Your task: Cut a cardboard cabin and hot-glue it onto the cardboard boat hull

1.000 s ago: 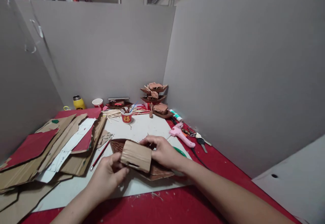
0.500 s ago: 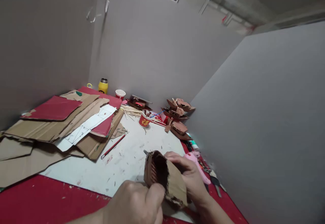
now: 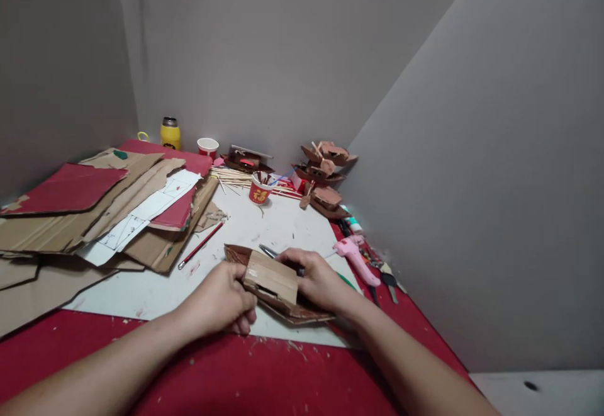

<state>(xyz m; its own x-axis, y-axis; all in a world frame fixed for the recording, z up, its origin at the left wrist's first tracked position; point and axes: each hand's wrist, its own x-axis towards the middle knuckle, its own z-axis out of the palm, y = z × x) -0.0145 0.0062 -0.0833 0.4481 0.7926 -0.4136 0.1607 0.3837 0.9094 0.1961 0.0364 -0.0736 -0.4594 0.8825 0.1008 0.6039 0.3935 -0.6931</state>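
Note:
A small cardboard boat (image 3: pixel 272 276) with a tan canopy and a brown hull lies tilted between my hands, low over the white board (image 3: pixel 245 224). My left hand (image 3: pixel 225 297) grips its left end, fingers curled at the canopy's edge. My right hand (image 3: pixel 317 279) holds the boat from its far right side, with the fingertips partly hidden behind the canopy. A metallic pointed tool (image 3: pixel 268 250) sticks out beside the right fingers; whether that hand holds it is hard to tell.
Stacked cardboard (image 3: pixel 127 208) fills the left side, with a red pencil (image 3: pixel 201 245) beside it. Behind stand a red cup (image 3: pixel 260 188), a white-rimmed cup (image 3: pixel 207 146), a yellow bottle (image 3: pixel 170 134) and finished boats (image 3: pixel 325 197). A pink glue gun (image 3: pixel 357 260) lies at right.
The boat has turned from its open end facing me to lying sideways, lower down. My left hand has moved to its left end. The view has shifted.

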